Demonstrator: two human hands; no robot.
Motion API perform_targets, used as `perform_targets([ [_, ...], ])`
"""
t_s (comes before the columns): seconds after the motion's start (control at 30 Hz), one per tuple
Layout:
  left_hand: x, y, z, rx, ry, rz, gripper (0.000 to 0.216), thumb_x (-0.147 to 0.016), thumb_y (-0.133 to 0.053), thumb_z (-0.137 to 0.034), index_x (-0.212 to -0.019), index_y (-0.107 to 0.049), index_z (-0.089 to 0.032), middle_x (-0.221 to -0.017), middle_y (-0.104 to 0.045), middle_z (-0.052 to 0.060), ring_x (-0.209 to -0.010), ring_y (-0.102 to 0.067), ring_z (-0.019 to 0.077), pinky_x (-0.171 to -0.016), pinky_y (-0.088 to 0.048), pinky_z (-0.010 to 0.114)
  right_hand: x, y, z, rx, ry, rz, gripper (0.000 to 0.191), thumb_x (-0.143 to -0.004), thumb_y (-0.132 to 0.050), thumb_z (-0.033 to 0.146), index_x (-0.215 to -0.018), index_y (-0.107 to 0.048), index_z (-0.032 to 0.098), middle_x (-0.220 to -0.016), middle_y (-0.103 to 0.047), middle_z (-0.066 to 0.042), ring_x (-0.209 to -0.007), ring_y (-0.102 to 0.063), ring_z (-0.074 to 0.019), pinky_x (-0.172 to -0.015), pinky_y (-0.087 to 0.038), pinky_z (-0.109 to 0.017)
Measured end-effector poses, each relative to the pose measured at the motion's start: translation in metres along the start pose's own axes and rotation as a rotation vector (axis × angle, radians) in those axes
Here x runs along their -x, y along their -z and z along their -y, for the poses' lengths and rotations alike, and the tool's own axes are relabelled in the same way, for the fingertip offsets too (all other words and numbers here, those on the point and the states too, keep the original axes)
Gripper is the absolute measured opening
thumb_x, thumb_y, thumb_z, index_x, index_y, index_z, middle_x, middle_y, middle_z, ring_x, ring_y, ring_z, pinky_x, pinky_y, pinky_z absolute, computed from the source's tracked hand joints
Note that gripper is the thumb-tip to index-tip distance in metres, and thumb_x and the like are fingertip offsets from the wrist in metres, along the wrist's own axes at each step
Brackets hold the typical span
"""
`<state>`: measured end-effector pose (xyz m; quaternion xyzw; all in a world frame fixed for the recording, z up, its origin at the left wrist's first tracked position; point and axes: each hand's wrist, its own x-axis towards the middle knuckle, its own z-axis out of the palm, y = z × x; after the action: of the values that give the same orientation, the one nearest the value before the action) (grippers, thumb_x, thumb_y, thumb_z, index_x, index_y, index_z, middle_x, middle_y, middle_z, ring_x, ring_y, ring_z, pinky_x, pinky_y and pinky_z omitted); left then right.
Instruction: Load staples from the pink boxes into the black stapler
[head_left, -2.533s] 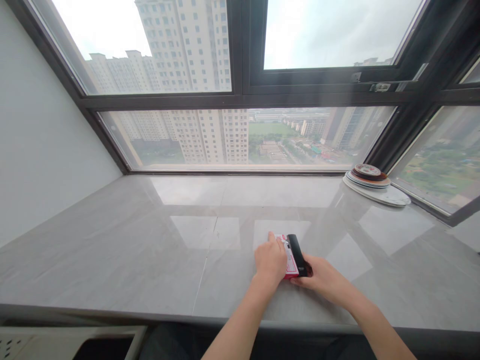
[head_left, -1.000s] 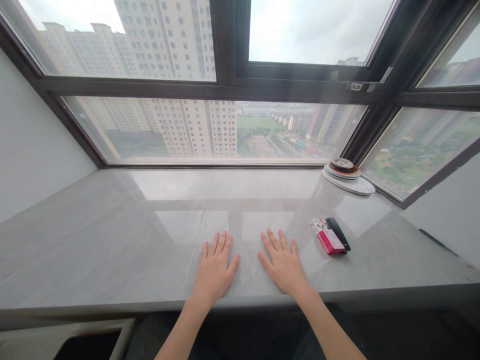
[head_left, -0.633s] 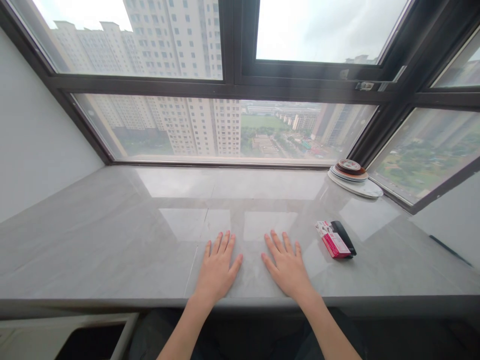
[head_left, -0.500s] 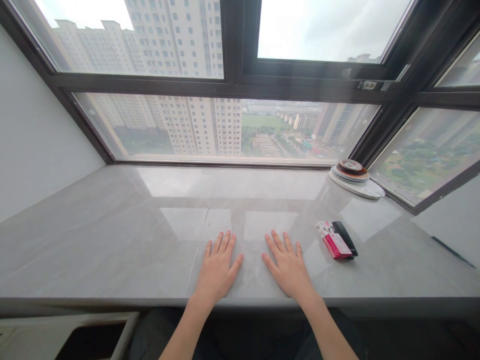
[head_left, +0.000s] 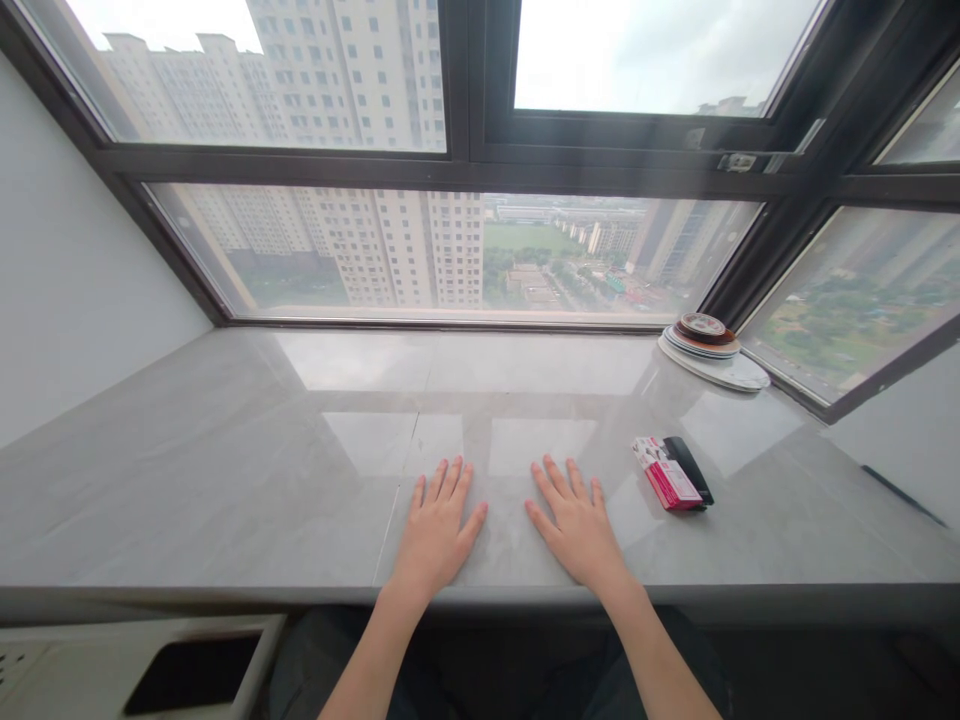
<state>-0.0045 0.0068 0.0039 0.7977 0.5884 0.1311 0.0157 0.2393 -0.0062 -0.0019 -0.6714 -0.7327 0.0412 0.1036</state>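
My left hand lies flat on the grey marble-look counter, its fingers spread and nothing in it. Level with it, a short way to the right, my right hand also rests palm down with fingers apart, holding nothing. Nearest to the right hand is a small pink and white box. A black stapler-like object lies right against the box on its far side; I cannot make out its kind for sure.
A stack of round plates or coasters sits on a white round board in the back right corner. A thin dark stick lies by the right wall. Windows with dark frames rise behind the counter. Below left is a white unit with a dark recess.
Both hands stay in place on the counter. The whole view has shifted very slightly, with the counter's front edge a little higher in the picture.
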Motion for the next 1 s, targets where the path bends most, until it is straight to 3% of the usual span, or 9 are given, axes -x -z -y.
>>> perform_targets([
  [1.0, -0.001, -0.01, 0.007, 0.026, -0.039, -0.056, 0.06, -0.105, -0.036, -0.052, -0.162, -0.031, -0.033, -0.17, -0.027, 0.0, -0.159, -0.019, 0.0277, -0.127, -0.02, 0.056, 0.001, -0.001, -0.001, -0.043, 0.02, -0.051, 0.062, -0.104, -0.035, 0.056, -0.163, -0.028, 0.039, -0.171, -0.021, 0.004, -0.159, -0.009, -0.0338, -0.125, -0.007, -0.063],
])
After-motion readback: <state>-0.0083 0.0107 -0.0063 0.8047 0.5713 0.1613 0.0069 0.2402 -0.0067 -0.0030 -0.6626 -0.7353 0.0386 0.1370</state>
